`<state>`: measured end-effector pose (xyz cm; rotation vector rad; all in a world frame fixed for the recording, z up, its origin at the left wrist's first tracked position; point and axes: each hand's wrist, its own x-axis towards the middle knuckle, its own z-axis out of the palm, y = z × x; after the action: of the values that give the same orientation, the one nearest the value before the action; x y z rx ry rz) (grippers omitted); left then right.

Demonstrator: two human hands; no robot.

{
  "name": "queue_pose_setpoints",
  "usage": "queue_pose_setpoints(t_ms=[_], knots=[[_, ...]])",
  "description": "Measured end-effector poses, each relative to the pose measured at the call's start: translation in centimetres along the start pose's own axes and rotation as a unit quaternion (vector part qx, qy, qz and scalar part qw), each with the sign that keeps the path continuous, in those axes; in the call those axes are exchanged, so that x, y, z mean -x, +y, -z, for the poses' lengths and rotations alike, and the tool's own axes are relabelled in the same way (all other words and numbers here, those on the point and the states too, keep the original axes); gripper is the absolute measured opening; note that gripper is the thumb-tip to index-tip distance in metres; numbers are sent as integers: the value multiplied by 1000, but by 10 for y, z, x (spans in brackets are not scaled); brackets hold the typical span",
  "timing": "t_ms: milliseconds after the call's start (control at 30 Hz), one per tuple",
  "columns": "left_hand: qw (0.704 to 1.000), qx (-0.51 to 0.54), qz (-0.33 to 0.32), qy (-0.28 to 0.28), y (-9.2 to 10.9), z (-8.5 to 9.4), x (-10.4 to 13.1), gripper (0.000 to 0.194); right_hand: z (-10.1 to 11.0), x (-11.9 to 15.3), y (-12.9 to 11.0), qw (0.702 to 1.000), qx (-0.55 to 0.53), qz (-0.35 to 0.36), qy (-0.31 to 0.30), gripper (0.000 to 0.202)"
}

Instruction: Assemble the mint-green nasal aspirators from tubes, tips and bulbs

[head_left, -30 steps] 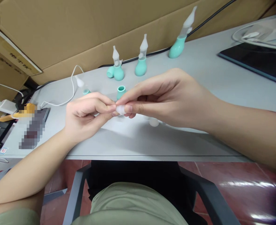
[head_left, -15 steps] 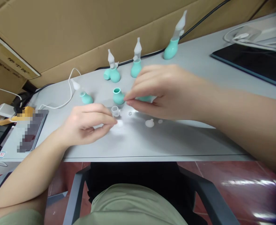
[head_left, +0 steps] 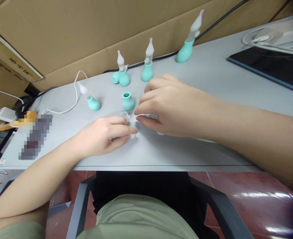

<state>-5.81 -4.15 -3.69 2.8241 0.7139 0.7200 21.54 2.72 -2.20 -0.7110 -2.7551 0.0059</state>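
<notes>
My left hand (head_left: 109, 134) rests low over the desk, thumb and index finger closed around a small white part (head_left: 132, 135). Beside those fingers stands a small clear plastic cup (head_left: 124, 115), partly hidden. My right hand (head_left: 165, 104) comes in from the right, its thumb and index tips slightly apart with nothing visible between them. Under its palm, a white piece (head_left: 160, 133) shows only at its edge. Just left of the right fingertips, a teal rubber bulb (head_left: 128, 101) stands upright with its round mouth uncovered.
Assembled nasal aspirators with teal bulbs stand behind: one at left (head_left: 94, 103), one at centre (head_left: 124, 78), one beyond it (head_left: 147, 72), one at far right (head_left: 185, 51). A teal piece (head_left: 115, 77) lies there. Around are a blurred-out phone (head_left: 36, 136), white cable (head_left: 73, 107) and dark tablet (head_left: 273, 68).
My left hand has slid right, toward the right fingertips. The right hand has lowered slightly and now covers the small parts that lay beneath it. The view has shifted a little.
</notes>
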Motion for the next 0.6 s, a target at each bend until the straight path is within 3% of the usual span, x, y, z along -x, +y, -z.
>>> queue_pose_setpoints(t_ms=[167,300,467,600], knots=[[998,5,-29,64,-6,0,0,37,-3,1,2,1000,-5,9,4,29],[990,-9,11,140,-12,1,0,29,-5,0,1,1000,7,21,1,32],[984,-24,109,139,-14,-7,2,20,-3,-6,-3,999,26,2,-40,36],[984,-17,124,130,-16,-12,3,12,-11,-7,5,999,2,-1,-36,38]])
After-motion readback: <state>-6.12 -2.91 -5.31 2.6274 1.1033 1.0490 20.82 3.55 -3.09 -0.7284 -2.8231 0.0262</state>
